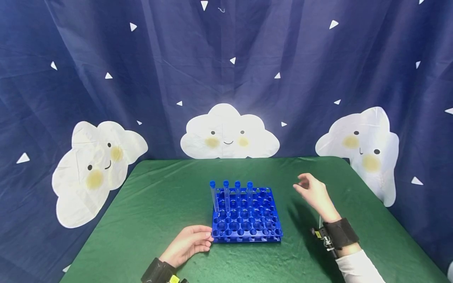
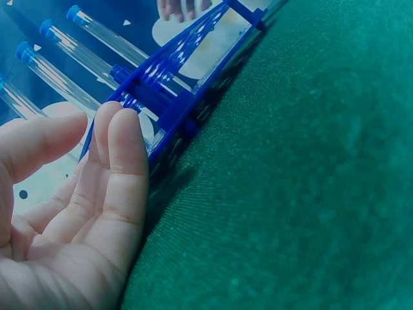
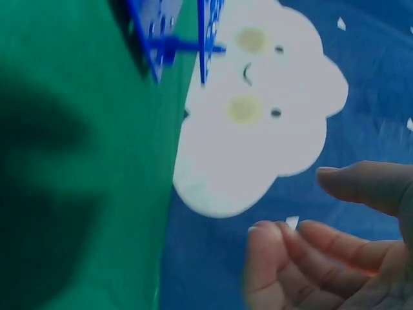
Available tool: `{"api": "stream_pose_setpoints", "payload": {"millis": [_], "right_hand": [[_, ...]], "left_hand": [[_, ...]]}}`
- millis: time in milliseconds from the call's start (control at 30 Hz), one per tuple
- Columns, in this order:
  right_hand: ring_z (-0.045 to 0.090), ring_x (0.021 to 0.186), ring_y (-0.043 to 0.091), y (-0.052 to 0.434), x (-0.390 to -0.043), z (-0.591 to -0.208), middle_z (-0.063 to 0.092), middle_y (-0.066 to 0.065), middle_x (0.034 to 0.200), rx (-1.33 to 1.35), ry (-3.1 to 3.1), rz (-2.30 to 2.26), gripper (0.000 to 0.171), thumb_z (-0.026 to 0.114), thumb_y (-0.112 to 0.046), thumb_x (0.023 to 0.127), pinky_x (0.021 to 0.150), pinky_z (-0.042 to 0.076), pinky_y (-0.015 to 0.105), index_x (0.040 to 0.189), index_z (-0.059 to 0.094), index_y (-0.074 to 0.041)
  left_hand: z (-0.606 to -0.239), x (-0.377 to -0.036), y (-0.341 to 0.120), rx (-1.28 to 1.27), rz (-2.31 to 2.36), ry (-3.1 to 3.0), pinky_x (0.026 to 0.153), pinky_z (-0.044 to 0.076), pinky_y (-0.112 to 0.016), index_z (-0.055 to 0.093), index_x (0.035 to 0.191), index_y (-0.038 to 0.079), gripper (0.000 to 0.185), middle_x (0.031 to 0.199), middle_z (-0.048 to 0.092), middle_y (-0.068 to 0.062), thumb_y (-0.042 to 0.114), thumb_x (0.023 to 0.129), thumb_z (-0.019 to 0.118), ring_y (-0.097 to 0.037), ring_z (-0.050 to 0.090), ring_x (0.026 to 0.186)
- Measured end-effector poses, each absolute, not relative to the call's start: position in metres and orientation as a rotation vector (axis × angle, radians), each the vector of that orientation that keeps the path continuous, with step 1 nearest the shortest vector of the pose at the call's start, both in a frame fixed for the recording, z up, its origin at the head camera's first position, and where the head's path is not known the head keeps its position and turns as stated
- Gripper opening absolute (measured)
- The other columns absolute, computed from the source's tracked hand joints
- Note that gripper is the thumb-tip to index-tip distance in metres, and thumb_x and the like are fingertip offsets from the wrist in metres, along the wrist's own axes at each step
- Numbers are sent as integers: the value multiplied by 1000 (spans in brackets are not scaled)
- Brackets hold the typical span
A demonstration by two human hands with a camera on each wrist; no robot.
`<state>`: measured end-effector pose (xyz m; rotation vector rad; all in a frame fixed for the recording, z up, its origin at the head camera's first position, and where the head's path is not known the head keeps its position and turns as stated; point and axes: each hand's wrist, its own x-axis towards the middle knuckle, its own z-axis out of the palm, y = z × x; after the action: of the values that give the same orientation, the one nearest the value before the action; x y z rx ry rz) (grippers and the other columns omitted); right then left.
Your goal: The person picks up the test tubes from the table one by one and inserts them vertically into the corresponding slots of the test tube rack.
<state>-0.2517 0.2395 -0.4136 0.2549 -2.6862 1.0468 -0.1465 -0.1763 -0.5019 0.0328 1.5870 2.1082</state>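
Observation:
A blue test tube rack (image 1: 245,226) stands on the green table. Several clear test tubes with blue caps (image 1: 237,184) are upright in its back left part, leaning slightly. My left hand (image 1: 189,243) holds the rack's front left corner between thumb and fingers; in the left wrist view the fingers (image 2: 126,148) lie against the rack (image 2: 171,110). My right hand (image 1: 315,194) hovers over the table to the right of the rack. Its thumb and fingers are loosely bent and apart, with nothing between them in the right wrist view.
The green tablecloth (image 1: 148,212) spreads around the rack. Behind the table hangs a dark blue curtain (image 1: 170,59) with white clouds and small triangles. A dark band with a small device (image 1: 325,237) is strapped to the right wrist.

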Motion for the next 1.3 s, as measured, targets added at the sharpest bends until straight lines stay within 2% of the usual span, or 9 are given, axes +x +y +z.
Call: {"api": "stream_pose_setpoints", "payload": {"millis": [167,300,367,433,533,633,967,1167,1300], "right_hand": [[66,77,27,265,-254,-415,65,28,104,125,-2852,973,45,59,-28,95,62,54,35,118,55,10],[63,66,21,284,-255,-418,63,27,96,29,-3007,955,51,56,-31,95,58,53,35,117,53,14],[62,61,19,291,-254,-419,63,21,82,-17,-3059,951,42,56,-30,94,55,53,33,101,58,12],[61,57,19,297,-254,-421,59,13,69,-53,-3088,960,33,57,-27,92,53,54,31,80,58,4],[59,51,18,303,-254,-423,49,2,55,-97,-3110,965,37,59,-25,90,49,52,29,60,44,-11],[56,46,16,306,-255,-427,46,-1,51,-137,-3118,982,37,59,-23,88,47,49,27,58,39,-15],[51,38,12,311,-261,-443,43,-3,47,-156,-3095,984,30,59,-15,79,41,48,26,56,40,-15],[53,38,13,310,-264,-446,52,2,47,-135,-3106,904,17,55,-8,75,39,48,28,59,50,-8],[52,35,12,307,-267,-445,51,1,41,-126,-3129,831,15,52,-5,75,39,44,27,60,55,-4]], "left_hand": [[-502,-147,-177,30,2110,1581,76,60,-26,60,116,0,24,90,71,-1,9,94,60,-9,68,77],[-502,-147,-176,27,2108,1588,76,60,-26,59,117,-1,25,90,71,-1,9,94,61,-9,68,77],[-503,-147,-176,27,2105,1593,76,60,-26,59,117,-1,25,90,71,-1,10,94,61,-9,68,77],[-503,-147,-177,31,2104,1596,76,60,-26,59,117,-1,25,90,71,0,10,94,60,-9,68,77],[-504,-147,-177,35,2107,1593,76,60,-26,59,116,0,24,90,71,0,9,94,60,-9,68,77],[-504,-147,-178,41,2112,1584,76,60,-25,60,116,0,24,90,72,0,9,94,60,-9,68,77],[-505,-147,-178,54,2109,1583,75,60,-26,60,116,1,23,90,72,0,10,95,60,-9,68,77],[-504,-146,-178,52,2105,1582,75,60,-25,61,115,2,22,90,72,0,11,95,60,-9,68,77],[-503,-146,-177,49,2103,1582,75,60,-25,61,115,2,22,90,72,0,11,95,60,-9,68,77]]}}
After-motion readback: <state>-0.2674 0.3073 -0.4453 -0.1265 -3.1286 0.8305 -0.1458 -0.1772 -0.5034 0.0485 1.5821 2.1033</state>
